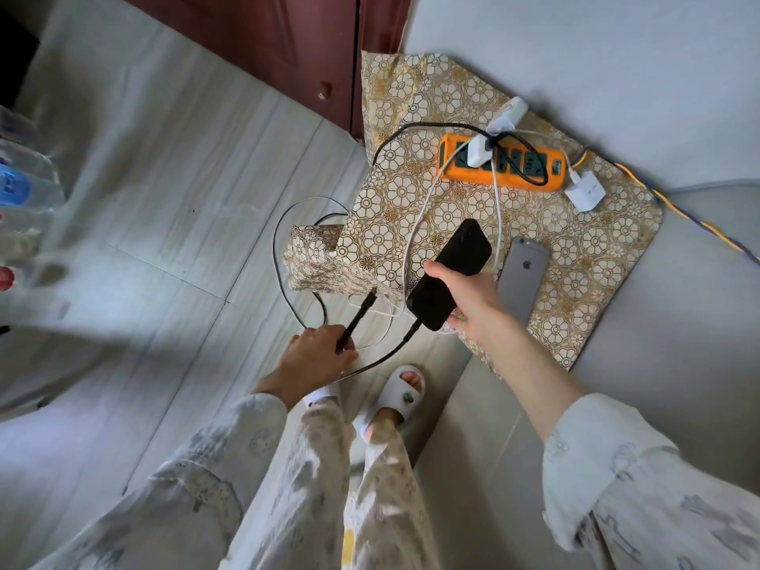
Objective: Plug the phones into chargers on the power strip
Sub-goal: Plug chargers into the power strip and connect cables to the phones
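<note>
An orange power strip (499, 166) lies on a table covered with a gold floral cloth (411, 224). A white charger (479, 152) sits plugged into it; two more white chargers (508, 115) (584, 193) lie beside it. My right hand (469, 300) grips a black phone (450, 273) with a black braided cable plugged into its lower end. My left hand (318, 355) holds the free end of a second black cable (357, 316), its plug pointing up toward the table. A grey phone (522, 277) lies face down on the cloth, right of the black phone.
White and black cables loop off the table's edge down to the tiled floor (164, 207). A dark red cabinet door (288, 39) stands behind. Water bottles (20, 187) are at the left edge. My slippered feet (395, 394) stand close to the table; a grey surface (658, 76) lies at right.
</note>
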